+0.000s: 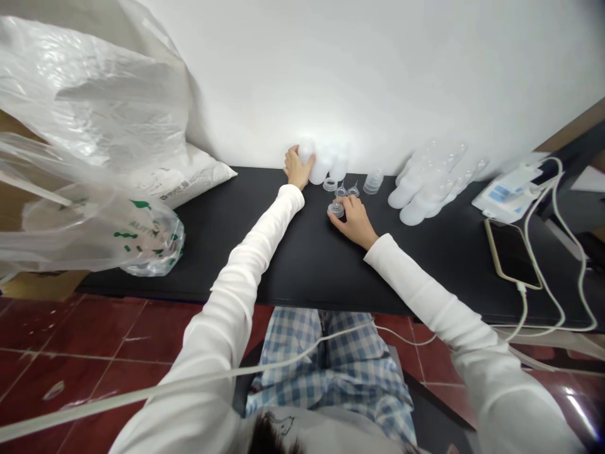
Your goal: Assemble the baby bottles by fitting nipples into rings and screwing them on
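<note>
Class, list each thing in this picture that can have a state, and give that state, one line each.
left hand, against a bottle
upright translucent bottle, standing on the table
right hand, fingers on a collar
clear plastic collar, under the right hand's fingers
translucent bottles, lying on their sides
smartphone, face up, screen dark, cable attached
plastic bag, crumpled

Green lettering on the clear plastic bag (144,234) seems to begin "ALI", the rest lost in creases; grey print on the white sack (172,186) is too small to read.
</note>
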### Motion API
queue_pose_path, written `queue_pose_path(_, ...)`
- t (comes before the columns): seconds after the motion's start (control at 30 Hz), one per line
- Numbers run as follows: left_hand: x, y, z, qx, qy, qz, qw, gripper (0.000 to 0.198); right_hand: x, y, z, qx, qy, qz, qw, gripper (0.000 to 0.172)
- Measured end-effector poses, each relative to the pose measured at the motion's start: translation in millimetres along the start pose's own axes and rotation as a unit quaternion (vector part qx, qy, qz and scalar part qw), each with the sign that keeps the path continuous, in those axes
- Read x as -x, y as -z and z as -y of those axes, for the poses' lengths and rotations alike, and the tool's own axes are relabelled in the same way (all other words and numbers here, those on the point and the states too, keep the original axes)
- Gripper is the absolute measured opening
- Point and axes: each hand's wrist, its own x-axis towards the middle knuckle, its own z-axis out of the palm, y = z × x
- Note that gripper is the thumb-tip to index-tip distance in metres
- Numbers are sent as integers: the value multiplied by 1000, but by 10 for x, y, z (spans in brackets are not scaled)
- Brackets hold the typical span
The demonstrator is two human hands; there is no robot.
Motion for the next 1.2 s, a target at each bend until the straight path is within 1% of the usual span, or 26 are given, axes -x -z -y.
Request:
queue_pose_path(0.13, -48, -38, -46, -3, -12, -7, 1000, 55, 3, 1, -6, -14, -5, -1, 1000, 34)
queue_pose_path(0.23, -50, 23, -49, 6, -24, -14, 1000, 53, -3, 6, -12, -29, -11, -2, 1000, 33)
queue_pose_path(0.3, -39, 120, -56, 32, -50, -38, 998, 53, -12, 2, -23, -42, -11, -10, 999, 32)
queue_pose_path(0.37, -3, 258, -83, 58, -89, -76, 991, 55, -22, -9, -42, -57, -13, -20, 998, 31)
queue_pose_path(0.43, 80, 416, -134, 58, -123, -105, 985, 59, -35, -23, -61, -76, -21, -27, 997, 30)
queue_pose_path(0.47, 145, 493, -166, 47, -138, -107, 984, 62, -41, -28, -68, -86, -27, -28, 996, 29)
queue_pose_path(0.5, 226, 562, -198, 34, -153, -99, 983, 64, -47, -32, -72, -95, -32, -28, 995, 29)
queue_pose_path(0.6, 532, 705, -263, -14, -197, -46, 979, 69, -62, -27, -72, -117, -42, -23, 992, 31)
queue_pose_path(0.7, 823, 758, -252, -85, -238, 17, 967, 67, -75, -8, -88, -150, -56, -22, 987, 36)
queue_pose_path(0.77, 945, 770, -218, -132, -264, 67, 953, 65, -87, 2, -129, -200, -90, -26, 975, 42)
queue_pose_path(0.83, 998, 777, -187, -168, -288, 115, 936, 63, -101, 5, -189, -263, -135, -37, 954, 50)
queue_pose_path(0.9, 1003, 784, -171, -192, -311, 150, 918, 61, -117, 4, -248, -326, -167, -50, 929, 58)
queue_pose_path(1.0, 982, 792, -169, -211, -342, 178, 898, 58, -134, 4, -305, -391, -181, -64, 900, 64)
queue_pose_path(1.07, 977, 794, -172, -212, -357, 187, 890, 57, -137, 9, -321, -401, -174, -63, 897, 64)
queue_pose_path(1.2, 988, 796, -179, -212, -369, 210, 880, 57, -135, 46, -313, -362, -126, -19, 923, 61)
